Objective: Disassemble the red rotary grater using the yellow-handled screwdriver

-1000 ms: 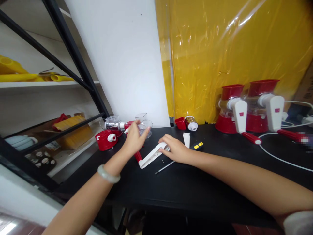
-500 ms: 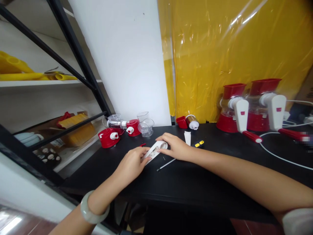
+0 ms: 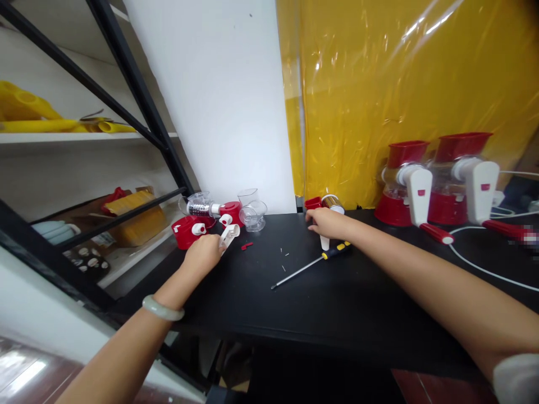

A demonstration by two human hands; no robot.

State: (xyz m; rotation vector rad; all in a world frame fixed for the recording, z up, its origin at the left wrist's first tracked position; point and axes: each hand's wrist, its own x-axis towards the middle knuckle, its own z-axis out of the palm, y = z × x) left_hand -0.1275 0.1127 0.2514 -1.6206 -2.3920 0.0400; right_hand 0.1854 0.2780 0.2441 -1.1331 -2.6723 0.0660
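Note:
My left hand point(image 3: 204, 253) grips a white crank handle point(image 3: 229, 234) and holds it beside the red base point(image 3: 185, 231) at the left of the black table point(image 3: 337, 297). My right hand point(image 3: 326, 221) reaches to the back of the table, fingers curled over a small white piece point(image 3: 324, 243), close to a red cup point(image 3: 313, 202) and a metal grater drum point(image 3: 332, 202). Whether it grips the piece I cannot tell. A small red part point(image 3: 246, 245) lies between my hands. A screwdriver point(image 3: 309, 264) with a black and yellow grip lies below my right hand.
Clear plastic cups point(image 3: 252, 210) and a clear drum part point(image 3: 197, 205) stand at the back left. Two assembled red and white grinders point(image 3: 438, 179) stand at the back right with a white cable point(image 3: 484, 272). A black metal shelf point(image 3: 138, 106) rises on the left. Tiny screws point(image 3: 283, 259) lie mid-table.
My left hand took the white crank handle and carried it left toward the red base. My right hand let go of it and moved back right to the white piece.

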